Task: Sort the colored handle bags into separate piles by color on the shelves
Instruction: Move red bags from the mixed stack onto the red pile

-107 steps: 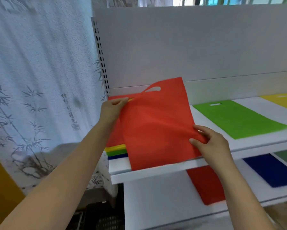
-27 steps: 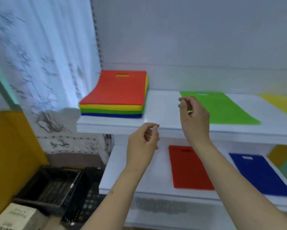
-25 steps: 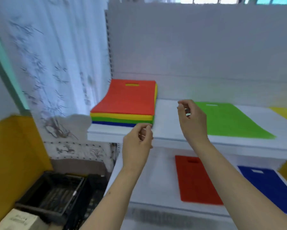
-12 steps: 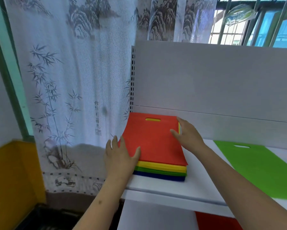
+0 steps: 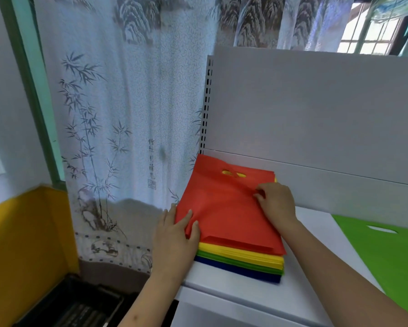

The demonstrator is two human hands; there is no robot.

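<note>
Hands are both working on the top red bag (image 5: 224, 208) of the mixed stack (image 5: 240, 258). My left hand (image 5: 174, 239) is lying along the stack's near-left corner, fingers mostly straight, thumb and forefinger nipping the bag's lifted corner. My right hand (image 5: 277, 204) is sitting on the bag's right side, fingertips curled and pinching a small fold of the red fabric just below the handle cut-out (image 5: 233, 173). Left edge of the bag is peeling up off the layers beneath; yellow, green and dark blue bands are showing under it, in that order downward. Stack is resting at the left end of the upper white shelf (image 5: 233, 289), against the back panel (image 5: 316, 109). A single green bag (image 5: 387, 251) is lying flat further right on the same shelf, well apart from the stack. A bamboo-print curtain (image 5: 118, 128) is hanging to the left.
</note>
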